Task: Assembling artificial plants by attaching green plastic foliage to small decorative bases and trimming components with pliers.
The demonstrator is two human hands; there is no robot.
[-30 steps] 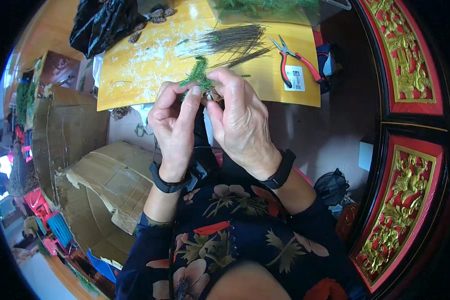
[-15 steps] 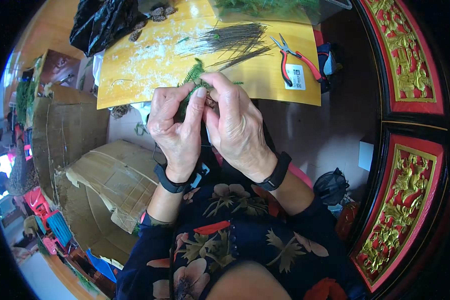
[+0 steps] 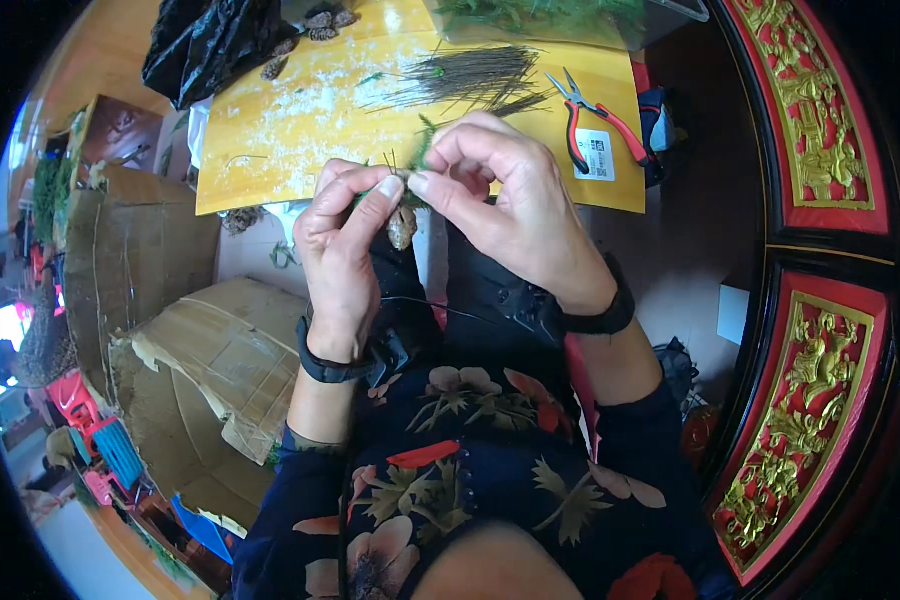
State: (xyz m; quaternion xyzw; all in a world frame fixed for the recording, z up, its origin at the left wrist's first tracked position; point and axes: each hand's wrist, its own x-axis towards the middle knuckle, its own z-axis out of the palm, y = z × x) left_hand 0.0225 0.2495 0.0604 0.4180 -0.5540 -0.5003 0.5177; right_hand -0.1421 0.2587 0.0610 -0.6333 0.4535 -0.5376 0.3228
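Note:
My left hand [image 3: 345, 235] is closed in a pinch, with thumb and forefinger on the stems of a small bundle above the yellow board's near edge. A brown pine cone [image 3: 402, 229] hangs just under its fingertips, and thin dark wire ends [image 3: 391, 160] poke up above them. My right hand [image 3: 515, 200] pinches right beside it, thumb tip nearly meeting the left thumb. A green fern-like sprig [image 3: 425, 140] rises by the right fingers, its lower part hidden behind them.
On the yellow board [image 3: 270, 165] lie many dark wires [image 3: 480, 78], red-handled pliers [image 3: 577, 110] and a white label [image 3: 594, 157]. A clear bin of greenery [image 3: 540, 20] and a black plastic bag [image 3: 210, 50] stand behind. Torn cardboard [image 3: 220, 350] sits left; carved red-gold panels [image 3: 820, 400] flank the right.
My right hand has swung outward to the right and its wrist has turned. The pine cone and upright wire ends, hidden before, now show between the hands.

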